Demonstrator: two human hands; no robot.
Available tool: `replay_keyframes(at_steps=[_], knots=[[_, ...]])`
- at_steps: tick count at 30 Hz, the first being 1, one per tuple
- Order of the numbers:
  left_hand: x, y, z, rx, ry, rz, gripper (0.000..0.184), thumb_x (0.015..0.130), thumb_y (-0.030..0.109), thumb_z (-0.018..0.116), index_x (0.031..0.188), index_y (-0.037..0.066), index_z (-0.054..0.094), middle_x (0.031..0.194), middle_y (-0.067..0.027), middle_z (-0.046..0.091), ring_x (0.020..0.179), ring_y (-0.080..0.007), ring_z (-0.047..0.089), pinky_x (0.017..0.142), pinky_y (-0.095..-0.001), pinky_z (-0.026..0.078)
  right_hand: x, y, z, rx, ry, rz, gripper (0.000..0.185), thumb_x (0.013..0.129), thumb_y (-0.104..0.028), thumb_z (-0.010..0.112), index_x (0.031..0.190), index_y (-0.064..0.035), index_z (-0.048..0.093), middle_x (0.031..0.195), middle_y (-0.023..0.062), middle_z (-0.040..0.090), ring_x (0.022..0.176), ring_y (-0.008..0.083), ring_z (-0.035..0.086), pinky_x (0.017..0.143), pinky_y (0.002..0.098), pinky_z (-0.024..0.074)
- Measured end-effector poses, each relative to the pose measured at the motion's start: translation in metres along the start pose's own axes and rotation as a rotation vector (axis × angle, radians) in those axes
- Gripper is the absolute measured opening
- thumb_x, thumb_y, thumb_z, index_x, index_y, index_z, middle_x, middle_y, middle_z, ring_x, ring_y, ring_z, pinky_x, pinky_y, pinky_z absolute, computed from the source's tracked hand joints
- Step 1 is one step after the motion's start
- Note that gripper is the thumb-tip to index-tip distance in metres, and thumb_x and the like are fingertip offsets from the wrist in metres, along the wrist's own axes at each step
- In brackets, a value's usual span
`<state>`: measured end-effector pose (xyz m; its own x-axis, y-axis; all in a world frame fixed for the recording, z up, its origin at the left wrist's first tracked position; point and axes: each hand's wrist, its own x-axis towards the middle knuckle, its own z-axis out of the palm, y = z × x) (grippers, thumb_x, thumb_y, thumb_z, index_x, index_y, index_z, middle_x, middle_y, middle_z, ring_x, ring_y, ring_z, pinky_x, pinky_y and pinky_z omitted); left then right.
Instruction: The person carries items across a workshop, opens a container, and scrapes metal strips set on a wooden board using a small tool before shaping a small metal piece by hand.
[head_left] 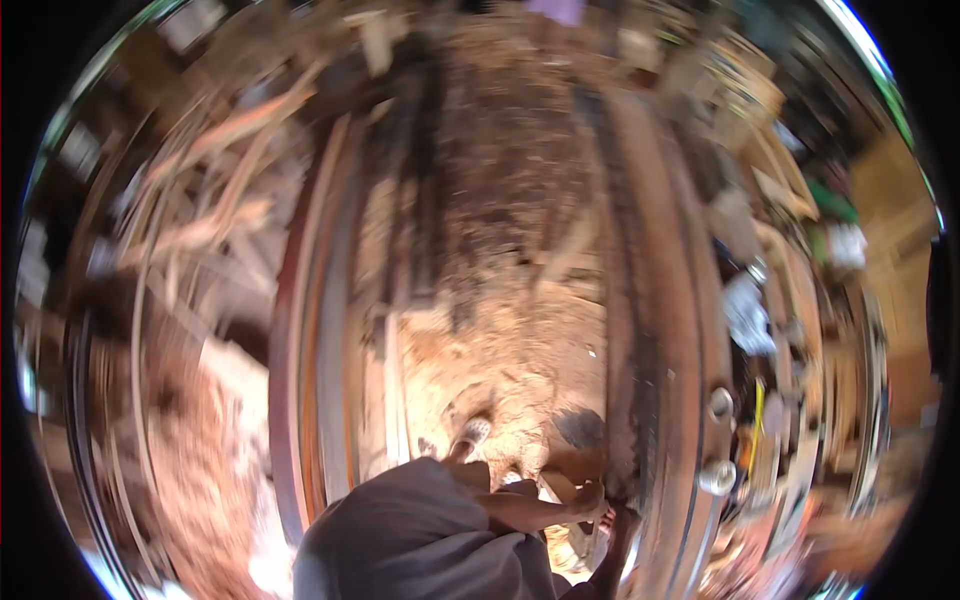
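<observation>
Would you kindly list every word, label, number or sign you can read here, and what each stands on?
None: no text can be read.
The upper round container, lower round container and pale bluish item at right are too blurred to show lettering.

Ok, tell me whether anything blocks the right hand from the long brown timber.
Nothing visible does: the right hand is at the near edge of the long brown timber, with the left hand close beside it. Blur hides whether either touches it.
</observation>
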<state>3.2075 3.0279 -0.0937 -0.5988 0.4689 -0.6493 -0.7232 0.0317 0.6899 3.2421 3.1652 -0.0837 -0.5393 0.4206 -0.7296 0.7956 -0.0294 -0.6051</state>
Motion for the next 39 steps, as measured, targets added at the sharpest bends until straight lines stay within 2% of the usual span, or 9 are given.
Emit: replay_keyframes(at_steps=[12, 19, 21, 25, 27, 31, 34, 36, 39], knots=[[0.006, -0.021, 0.017, -0.133, 0.332, 0.097, 0.021, 0.083, 0.012, 0.063, 0.084, -0.008, 0.072, 0.078, -0.0217, 0.073, 0.077, -0.0292, 0.075, 0.067, -0.0425, 0.060, 0.059, 0.021, -0.010, -0.056, -0.210, -0.002, 0.020, 0.085, -0.023, 0.071, 0.085, -0.0033, 0.071, 0.069, 0.0052, 0.066, 0.053, 0.0129, 0.062, 0.043, 0.0275, 0.0467], [0.015, -0.015, 0.024, -0.153, 0.384, 0.073, 0.021, 0.081, 0.011, 0.063, 0.085, -0.008, 0.072, 0.079, -0.0222, 0.073, 0.077, -0.0297, 0.075, 0.066, -0.0431, 0.061, 0.080, 0.002, -0.021, -0.163, -0.286, -0.071, 0.019, 0.086, -0.023, 0.071, 0.085, -0.0043, 0.070, 0.068, 0.0051, 0.065, 0.053, 0.0125, 0.062, 0.043, 0.0279, 0.0472], [0.004, -0.008, 0.016, 0.025, 0.518, 0.071, 0.022, 0.080, 0.011, 0.062, 0.086, -0.007, 0.073, 0.080, -0.0235, 0.072, 0.077, -0.0315, 0.075, 0.067, -0.0436, 0.061, 0.077, 0.000, -0.017, -0.171, -0.300, -0.080, 0.019, 0.086, -0.023, 0.071, 0.084, -0.0043, 0.070, 0.068, 0.0054, 0.065, 0.053, 0.0125, 0.062, 0.043, 0.0279, 0.0473], [-0.001, -0.012, 0.004, 0.155, 0.463, 0.128, 0.026, 0.079, 0.014, 0.062, 0.091, -0.006, 0.074, 0.083, -0.0232, 0.073, 0.080, -0.0336, 0.074, 0.070, -0.0441, 0.060, 0.071, 0.005, -0.010, -0.185, -0.302, -0.074, 0.019, 0.087, -0.023, 0.070, 0.084, -0.0043, 0.070, 0.068, 0.0060, 0.066, 0.053, 0.0126, 0.062, 0.043, 0.0279, 0.0475], [-0.012, -0.007, 0.005, 0.223, 0.468, 0.236, 0.021, 0.075, 0.011, 0.060, 0.076, -0.005, 0.072, 0.074, -0.0223, 0.070, 0.065, -0.0303, 0.071, 0.062, -0.0417, 0.058, 0.069, 0.007, -0.007, -0.198, -0.310, -0.075, 0.019, 0.087, -0.023, 0.070, 0.084, -0.0043, 0.070, 0.068, 0.0063, 0.066, 0.053, 0.0126, 0.062, 0.043, 0.0279, 0.0477], [0.045, -0.030, 0.002, 0.356, 0.568, 0.321, 0.019, 0.074, 0.012, 0.061, 0.076, -0.001, 0.074, 0.075, -0.0207, 0.070, 0.066, -0.0291, 0.071, 0.064, -0.0413, 0.058, 0.067, 0.007, -0.002, -0.218, -0.320, -0.089, 0.019, 0.087, -0.023, 0.070, 0.084, -0.0043, 0.071, 0.068, 0.0069, 0.066, 0.052, 0.0126, 0.062, 0.043, 0.0279, 0.0479], [0.037, -0.025, -0.002, 0.342, 0.504, 0.277, 0.016, 0.073, 0.011, 0.062, 0.076, 0.001, 0.075, 0.077, -0.0206, 0.071, 0.068, -0.0295, 0.071, 0.068, -0.0408, 0.058, 0.067, 0.010, 0.000, -0.233, -0.327, -0.098, 0.019, 0.087, -0.023, 0.070, 0.083, -0.0043, 0.071, 0.068, 0.0074, 0.067, 0.052, 0.0126, 0.062, 0.044, 0.0280, 0.0481], [0.050, -0.036, -0.005, 0.582, 0.418, 0.379, 0.031, 0.075, 0.014, 0.059, 0.097, -0.003, 0.073, 0.096, -0.0249, 0.072, 0.095, -0.0360, 0.072, 0.080, -0.0452, 0.057, 0.065, 0.011, 0.000, -0.245, -0.335, -0.096, 0.019, 0.088, -0.023, 0.070, 0.083, -0.0042, 0.071, 0.068, 0.0076, 0.067, 0.052, 0.0126, 0.062, 0.044, 0.0280, 0.0482], [0.033, -0.032, 0.000, 0.455, 0.502, 0.352, 0.029, 0.074, 0.011, 0.058, 0.090, -0.009, 0.071, 0.091, -0.0279, 0.071, 0.090, -0.0398, 0.072, 0.078, -0.0465, 0.059, 0.065, 0.013, 0.005, -0.252, -0.347, -0.104, 0.019, 0.088, -0.023, 0.069, 0.083, -0.0042, 0.071, 0.068, 0.0081, 0.067, 0.052, 0.0127, 0.062, 0.044, 0.0280, 0.0484]])
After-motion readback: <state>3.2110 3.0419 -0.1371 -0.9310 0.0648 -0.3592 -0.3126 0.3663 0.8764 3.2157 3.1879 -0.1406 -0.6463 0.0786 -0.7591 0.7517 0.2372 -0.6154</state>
